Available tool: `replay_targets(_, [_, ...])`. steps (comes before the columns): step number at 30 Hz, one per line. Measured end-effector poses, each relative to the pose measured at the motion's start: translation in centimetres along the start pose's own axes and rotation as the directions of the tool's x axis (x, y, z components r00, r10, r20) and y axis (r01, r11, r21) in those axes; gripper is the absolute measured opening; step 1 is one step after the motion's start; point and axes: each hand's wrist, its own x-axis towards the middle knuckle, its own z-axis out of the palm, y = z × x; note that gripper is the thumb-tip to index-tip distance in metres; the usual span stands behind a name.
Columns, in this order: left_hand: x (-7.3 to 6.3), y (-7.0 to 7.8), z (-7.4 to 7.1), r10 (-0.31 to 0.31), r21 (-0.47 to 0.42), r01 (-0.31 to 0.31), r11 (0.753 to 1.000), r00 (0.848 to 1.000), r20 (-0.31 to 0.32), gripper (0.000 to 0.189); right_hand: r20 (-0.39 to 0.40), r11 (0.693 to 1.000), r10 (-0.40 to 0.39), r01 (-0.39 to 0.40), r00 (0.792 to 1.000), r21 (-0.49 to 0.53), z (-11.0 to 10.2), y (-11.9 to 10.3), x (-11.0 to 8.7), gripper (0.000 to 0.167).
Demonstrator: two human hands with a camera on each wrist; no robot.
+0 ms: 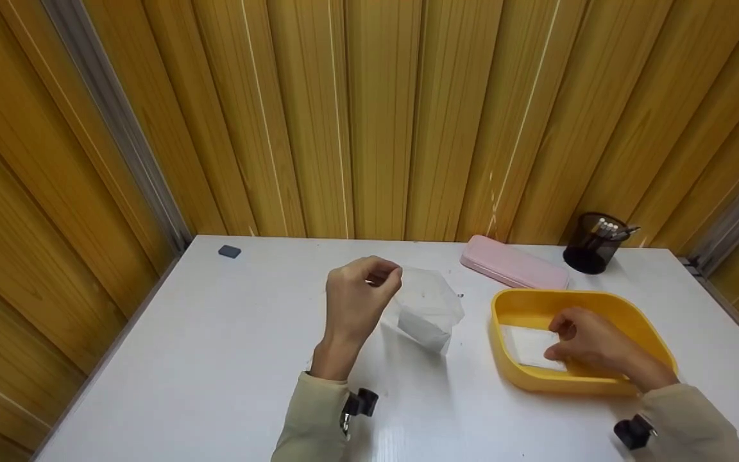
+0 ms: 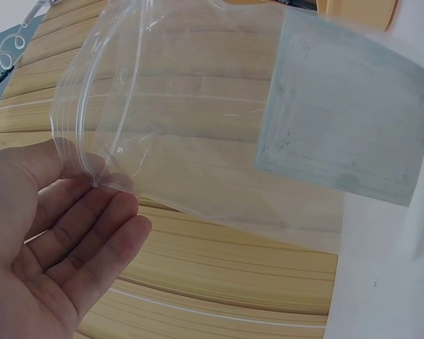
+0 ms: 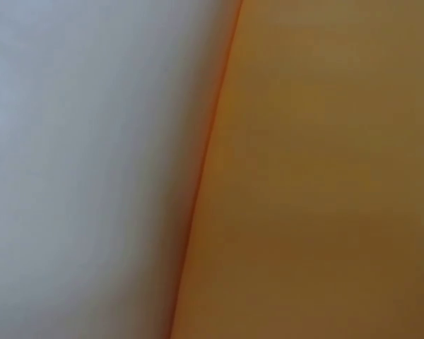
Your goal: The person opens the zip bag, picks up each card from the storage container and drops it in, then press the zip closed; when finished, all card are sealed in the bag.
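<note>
My left hand (image 1: 362, 295) is raised over the table and pinches the zip edge of a clear plastic zip bag (image 1: 430, 292) between thumb and fingers. Inside the bag's lower end lies a flat, square pale packet (image 2: 346, 109), best seen in the left wrist view. My right hand (image 1: 591, 340) reaches into a yellow plastic basket (image 1: 600, 385), thumb and fingertips bent over a white square packet (image 1: 526, 346). The thumb and forefinger are apart there, and I cannot tell whether they grip it. No part of this hand shows in the right wrist view.
Behind the basket lies a pink pencil case (image 1: 514, 262), with a black mesh pen cup (image 1: 591, 244) holding pens to its right. A small dark blue eraser-like block (image 1: 229, 251) sits at the back left of the white table (image 1: 215, 359). Wood-patterned panels (image 1: 382, 122) rise behind.
</note>
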Motion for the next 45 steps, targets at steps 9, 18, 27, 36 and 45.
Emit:
replay_targets(9, [0.0, 0.1, -0.1, -0.003, 0.003, 0.003, 1.000, 1.000, -0.002, 0.008, -0.065, 0.999, 0.021, -0.019, 0.998, 0.031, 0.1, 0.1, -0.5, 0.047])
replay_targets(18, [0.0, 0.0, 0.0, -0.013, 0.004, 0.013, 1.000, 1.000, -0.001, 0.010, -0.099, 1.000, 0.009, -0.006, 0.995, 0.029, -0.2, 0.0, -0.6, 0.045])
replay_targets(27, [0.0, 0.2, 0.2, -0.015, 0.013, 0.015, 1.000, 1.000, 0.006, 0.009, -0.118, 0.994, -0.103, 0.106, 0.988, 0.022, -0.9, 0.4, -0.8, 0.036])
replay_targets(36, [0.1, 0.3, 0.4, -0.017, 0.028, 0.017, 0.999, 1.000, 0.007, 0.009, -0.121, 0.991, -0.131, 0.134, 0.984, 0.015, -1.8, 0.5, -1.2, 0.027])
replay_targets(45, [0.0, 0.5, 0.4, -0.034, 0.031, 0.034, 0.999, 0.999, 0.013, 0.008, -0.195, 0.986, -0.169, 0.166, 0.966, -0.032, -1.8, 0.5, -1.6, 0.025])
